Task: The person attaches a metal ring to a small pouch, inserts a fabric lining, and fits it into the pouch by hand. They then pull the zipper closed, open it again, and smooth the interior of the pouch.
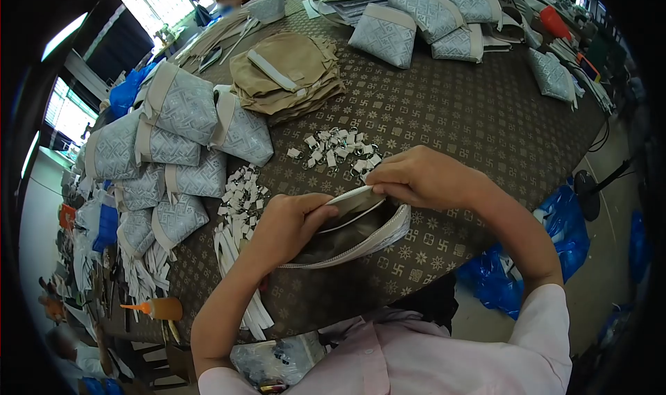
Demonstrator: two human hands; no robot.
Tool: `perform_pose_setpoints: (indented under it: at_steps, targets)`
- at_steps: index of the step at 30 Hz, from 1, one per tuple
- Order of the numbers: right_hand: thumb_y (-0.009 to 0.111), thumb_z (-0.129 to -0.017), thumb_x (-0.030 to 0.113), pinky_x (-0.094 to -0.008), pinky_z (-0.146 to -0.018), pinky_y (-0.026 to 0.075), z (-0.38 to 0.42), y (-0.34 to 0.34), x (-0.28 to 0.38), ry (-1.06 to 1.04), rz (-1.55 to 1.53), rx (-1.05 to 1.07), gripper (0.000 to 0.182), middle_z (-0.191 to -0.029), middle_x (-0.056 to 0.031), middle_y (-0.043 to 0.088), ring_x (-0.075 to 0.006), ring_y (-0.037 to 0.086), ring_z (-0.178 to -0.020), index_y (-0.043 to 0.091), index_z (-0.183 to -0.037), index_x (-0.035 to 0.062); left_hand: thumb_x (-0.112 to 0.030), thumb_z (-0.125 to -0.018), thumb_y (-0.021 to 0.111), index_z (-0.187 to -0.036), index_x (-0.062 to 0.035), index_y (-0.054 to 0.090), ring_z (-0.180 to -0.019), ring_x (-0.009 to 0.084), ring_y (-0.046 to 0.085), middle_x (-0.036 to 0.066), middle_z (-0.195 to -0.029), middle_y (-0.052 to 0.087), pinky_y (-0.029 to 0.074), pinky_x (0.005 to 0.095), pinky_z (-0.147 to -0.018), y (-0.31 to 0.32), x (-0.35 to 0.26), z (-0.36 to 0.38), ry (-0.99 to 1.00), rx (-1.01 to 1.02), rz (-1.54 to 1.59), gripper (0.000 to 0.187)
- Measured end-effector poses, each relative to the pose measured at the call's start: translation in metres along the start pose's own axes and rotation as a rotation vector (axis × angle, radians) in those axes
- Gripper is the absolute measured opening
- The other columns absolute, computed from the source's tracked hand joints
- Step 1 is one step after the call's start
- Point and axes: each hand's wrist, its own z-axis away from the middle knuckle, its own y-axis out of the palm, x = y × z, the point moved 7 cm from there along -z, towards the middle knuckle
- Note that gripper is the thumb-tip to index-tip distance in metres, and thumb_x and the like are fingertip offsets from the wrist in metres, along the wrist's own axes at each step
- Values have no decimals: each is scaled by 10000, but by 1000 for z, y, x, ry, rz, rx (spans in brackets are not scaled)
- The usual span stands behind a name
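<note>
Both hands pinch the far rim of a zippered pouch (388, 237), which gapes toward me and shows a dark lining. My left hand (291, 221) grips the rim's left part between thumb and fingers. On the right part, my right hand (416, 178) closes its thumb and fingertips over the pale edge. A white zipper runs along the near rim. Just beyond the hands lies a pile of small white tabs with metal rings (333, 148). Another heap of white tabs (243, 194) sits left of my left hand, with white strips (232, 253) below it.
Grey patterned pouches (184, 107) are stacked at the left, and more pouches (385, 34) lie at the back. A stack of round tan pieces (277, 76) stands beyond the tabs. A yellow glue bottle (163, 308) lies near the left edge. Blue plastic bags (492, 277) are at the right.
</note>
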Motion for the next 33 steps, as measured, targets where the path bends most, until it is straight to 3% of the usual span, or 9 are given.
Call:
perform_pose_setpoints:
  at_steps: [6,9,13,15,19,21,27,31,33]
  targets:
    - [609,-833,124,-368,-595,492,0,6,7,-89,16,31,161,-775,-111,633,-279,629,-695,620,-959,24,-248,-910,547,-972,18,636,-550,68,454,12,-612,580,382,264,-516,14,21,-5,-189,215,357,287]
    - [589,-822,104,-397,-625,472,1,5,8,-48,-37,-18,101,-726,-148,611,-326,608,-709,604,-859,11,-261,-922,535,-1003,22,630,-583,36,447,-50,-645,568,373,247,-511,17,26,-10,-314,293,468,309]
    - [605,-821,108,-383,-612,485,0,7,4,-86,-14,-21,134,-749,-137,624,-304,618,-696,620,-915,14,-251,-910,546,-1017,2,636,-597,55,489,17,-663,617,404,261,-536,23,21,-15,-295,309,451,289]
    - [616,-824,108,-367,-593,496,-1,4,4,-109,31,-11,169,-773,-123,639,-280,628,-677,636,-966,20,-233,-891,569,-1012,-17,649,-622,75,530,98,-703,647,434,283,-570,11,-11,-22,-23,113,186,260]
    - [612,-836,125,-362,-599,499,2,4,4,-107,10,-13,165,-789,-124,650,-279,637,-693,644,-955,15,-215,-872,591,-1025,-32,645,-640,93,556,162,-743,638,456,297,-609,9,-24,-20,203,-88,78,245]
    - [611,-840,134,-359,-601,500,4,3,3,-94,-25,-25,165,-791,-123,653,-278,640,-697,644,-951,15,-207,-865,609,-1041,-21,646,-654,75,555,107,-759,666,456,267,-612,13,-5,-19,-119,166,191,258]
    - [609,-848,152,-357,-605,505,3,5,5,-129,-41,-40,177,-790,-125,655,-281,642,-693,643,-950,12,-200,-855,634,-983,9,679,-669,34,525,-17,-753,641,435,208,-601,25,28,-18,-352,267,722,250]
    - [600,-855,157,-360,-609,509,-1,4,6,-47,6,7,186,-800,-121,660,-281,644,-697,635,-965,11,-205,-852,631,-966,23,671,-662,31,517,0,-719,637,432,220,-588,24,26,-21,-292,224,736,258]
    - [595,-858,159,-361,-611,510,-2,3,4,5,39,17,190,-805,-120,662,-280,645,-698,633,-972,11,-218,-861,609,-1002,26,643,-618,84,552,73,-693,652,443,262,-582,16,15,-24,-179,205,340,283]
